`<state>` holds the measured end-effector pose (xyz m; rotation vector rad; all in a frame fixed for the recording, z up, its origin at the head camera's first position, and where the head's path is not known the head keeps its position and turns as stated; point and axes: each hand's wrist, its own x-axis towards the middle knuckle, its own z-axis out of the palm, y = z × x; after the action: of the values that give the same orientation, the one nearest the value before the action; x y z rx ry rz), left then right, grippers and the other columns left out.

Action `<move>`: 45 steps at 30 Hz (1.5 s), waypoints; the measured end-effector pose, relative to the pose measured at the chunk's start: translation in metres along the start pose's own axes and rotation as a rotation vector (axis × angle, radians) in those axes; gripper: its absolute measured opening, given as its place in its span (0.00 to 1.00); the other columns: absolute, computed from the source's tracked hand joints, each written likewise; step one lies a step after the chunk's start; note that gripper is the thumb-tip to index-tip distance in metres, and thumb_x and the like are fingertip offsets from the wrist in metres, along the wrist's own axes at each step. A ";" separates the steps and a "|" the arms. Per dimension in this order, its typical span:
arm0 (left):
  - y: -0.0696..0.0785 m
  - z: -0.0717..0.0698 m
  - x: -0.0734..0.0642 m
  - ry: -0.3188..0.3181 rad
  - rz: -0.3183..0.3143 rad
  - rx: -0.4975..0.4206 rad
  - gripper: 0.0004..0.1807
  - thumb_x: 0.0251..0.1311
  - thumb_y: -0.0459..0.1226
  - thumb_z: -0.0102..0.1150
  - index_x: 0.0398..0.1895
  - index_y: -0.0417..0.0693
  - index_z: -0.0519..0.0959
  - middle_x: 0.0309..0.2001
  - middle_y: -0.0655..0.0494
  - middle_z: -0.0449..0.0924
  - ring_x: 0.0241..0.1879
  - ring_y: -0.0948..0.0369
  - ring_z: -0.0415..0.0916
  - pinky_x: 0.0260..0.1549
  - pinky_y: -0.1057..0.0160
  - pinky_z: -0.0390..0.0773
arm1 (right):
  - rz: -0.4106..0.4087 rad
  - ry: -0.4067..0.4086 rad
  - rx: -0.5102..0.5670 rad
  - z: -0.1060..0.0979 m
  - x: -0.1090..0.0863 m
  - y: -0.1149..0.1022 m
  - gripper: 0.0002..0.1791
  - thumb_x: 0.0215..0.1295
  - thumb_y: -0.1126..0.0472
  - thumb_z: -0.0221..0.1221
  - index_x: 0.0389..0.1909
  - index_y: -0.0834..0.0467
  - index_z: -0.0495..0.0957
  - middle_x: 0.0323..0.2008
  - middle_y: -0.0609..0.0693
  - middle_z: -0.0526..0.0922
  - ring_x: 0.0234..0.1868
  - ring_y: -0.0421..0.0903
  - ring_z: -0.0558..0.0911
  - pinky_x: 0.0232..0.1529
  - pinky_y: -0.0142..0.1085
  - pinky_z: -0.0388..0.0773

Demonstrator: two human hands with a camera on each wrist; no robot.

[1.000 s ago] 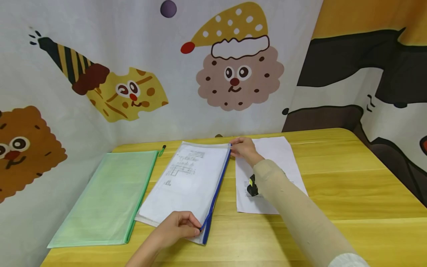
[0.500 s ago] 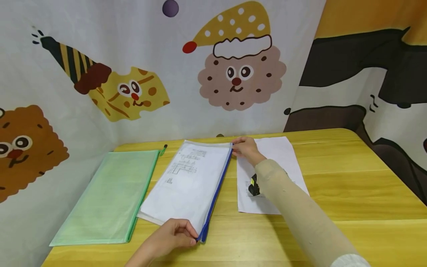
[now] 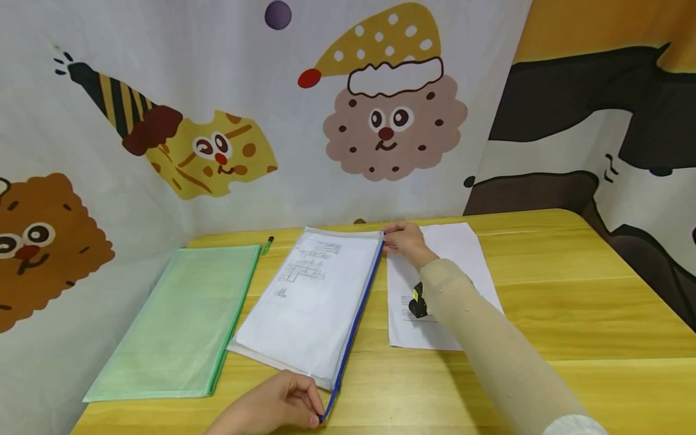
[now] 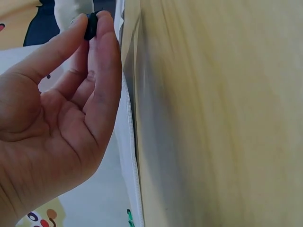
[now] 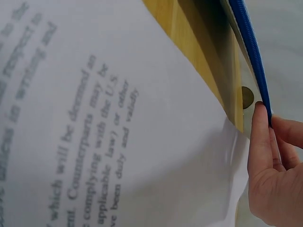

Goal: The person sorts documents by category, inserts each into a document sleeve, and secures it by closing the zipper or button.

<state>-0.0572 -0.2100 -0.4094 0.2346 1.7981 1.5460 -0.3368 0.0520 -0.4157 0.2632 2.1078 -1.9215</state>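
Note:
A clear zip folder (image 3: 304,302) with a blue zipper along its right side holds white sheets, the top one printed with a line drawing. At its near right corner my left hand (image 3: 280,402) pinches the dark end of the zipper pull (image 4: 91,26) between thumb and fingertips. The blue strap of the pull stretches taut from the corner to those fingers. My right hand (image 3: 406,241) pinches the folder's far right corner, thumb on one side of the blue zipper edge (image 5: 255,56) and fingers on the other.
To the left lies a green zip folder (image 3: 174,320) with a green pull at its far corner. A printed white sheet (image 3: 451,241) lies under my right forearm. The wooden table (image 3: 587,290) meets a cartoon-printed curtain (image 3: 244,54) at the back.
My left hand has moved nearer to me with the zipper pull, past the folder's near corner. My right hand keeps hold of the far corner; the folder has shifted slightly right.

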 end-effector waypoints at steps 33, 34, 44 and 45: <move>0.010 -0.007 0.012 0.074 0.114 0.135 0.10 0.63 0.30 0.60 0.43 0.32 0.76 0.38 0.47 0.82 0.33 0.66 0.77 0.36 0.72 0.81 | 0.050 -0.153 0.038 -0.019 0.004 0.000 0.23 0.73 0.67 0.52 0.67 0.69 0.67 0.41 0.55 0.81 0.32 0.39 0.82 0.52 0.36 0.84; 0.011 -0.008 0.014 0.085 0.109 0.144 0.10 0.62 0.30 0.60 0.43 0.32 0.76 0.38 0.47 0.82 0.33 0.66 0.77 0.36 0.72 0.81 | 0.052 -0.160 0.034 -0.019 0.004 0.000 0.24 0.73 0.67 0.52 0.67 0.69 0.66 0.42 0.56 0.81 0.33 0.39 0.83 0.53 0.37 0.84; 0.016 -0.020 0.025 0.169 0.077 0.232 0.09 0.60 0.29 0.62 0.42 0.33 0.77 0.35 0.53 0.80 0.32 0.63 0.76 0.33 0.70 0.81 | 0.061 -0.221 -0.051 -0.020 -0.005 -0.001 0.27 0.73 0.66 0.51 0.70 0.70 0.61 0.55 0.62 0.76 0.47 0.49 0.82 0.64 0.44 0.77; 0.017 -0.020 0.026 0.176 0.070 0.243 0.09 0.60 0.29 0.62 0.41 0.34 0.78 0.34 0.53 0.79 0.32 0.62 0.76 0.32 0.70 0.81 | 0.059 -0.224 -0.062 -0.020 -0.006 -0.001 0.27 0.74 0.66 0.51 0.71 0.70 0.60 0.58 0.63 0.75 0.50 0.51 0.82 0.65 0.44 0.77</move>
<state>-0.0932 -0.2063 -0.4045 0.2876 2.1400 1.4311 -0.3336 0.0721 -0.4110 0.0907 1.9859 -1.7591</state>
